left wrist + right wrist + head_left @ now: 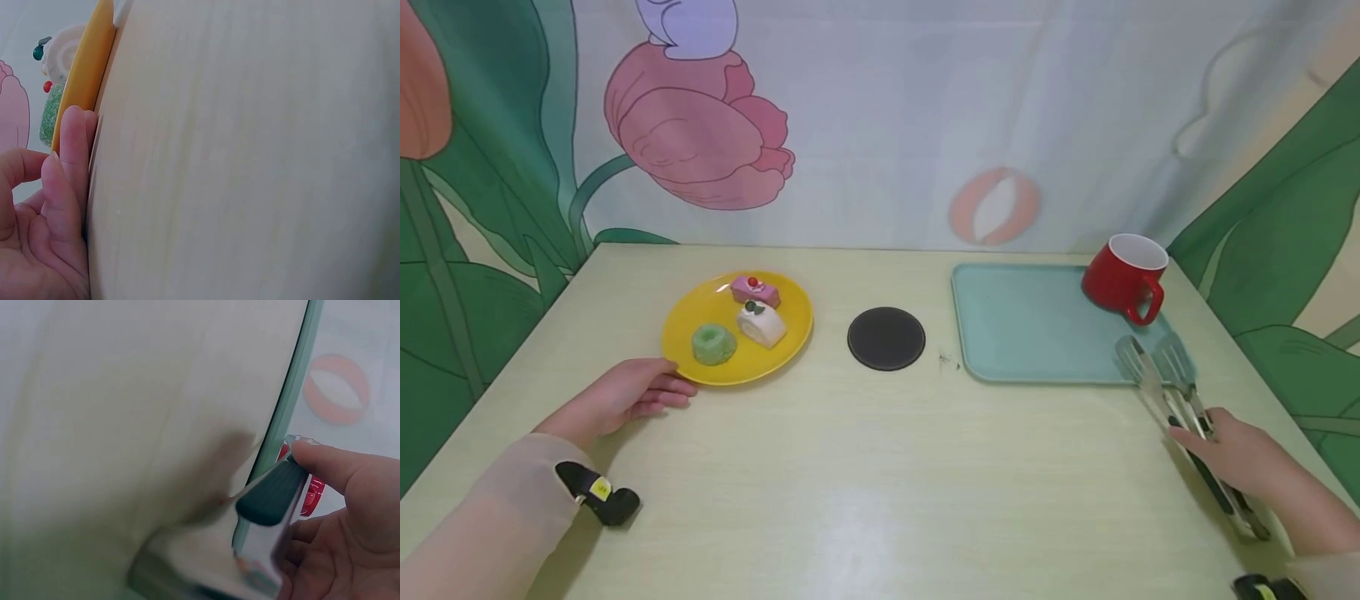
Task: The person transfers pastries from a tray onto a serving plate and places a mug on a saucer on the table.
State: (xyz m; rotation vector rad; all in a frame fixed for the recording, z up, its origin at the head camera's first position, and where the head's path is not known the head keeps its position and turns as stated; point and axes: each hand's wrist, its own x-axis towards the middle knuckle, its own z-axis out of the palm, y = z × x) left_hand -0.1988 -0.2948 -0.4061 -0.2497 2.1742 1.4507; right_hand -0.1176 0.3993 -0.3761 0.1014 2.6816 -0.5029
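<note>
At the near left rim of a yellow plate (790, 350), my left hand (632, 396) pinches the edge between thumb and fingers, as the left wrist view confirms. On the plate sit a green ring-shaped cake (713, 344), a white cake roll (762, 323) and a pink cake slice (756, 291) with a red berry on top. My right hand (1247, 454) grips metal serving tongs (1180, 408) with dark handle pads. Their spread tips point away from me and overlap the near right corner of a light-blue tray (1037, 325). Nothing shows between the tips.
A red mug (1120, 275), white inside, leans at an angle at the tray's far right corner. Between plate and tray lies a round black coaster (886, 338). Behind the pale table (850, 467) hangs a curtain (887, 125) with printed flowers.
</note>
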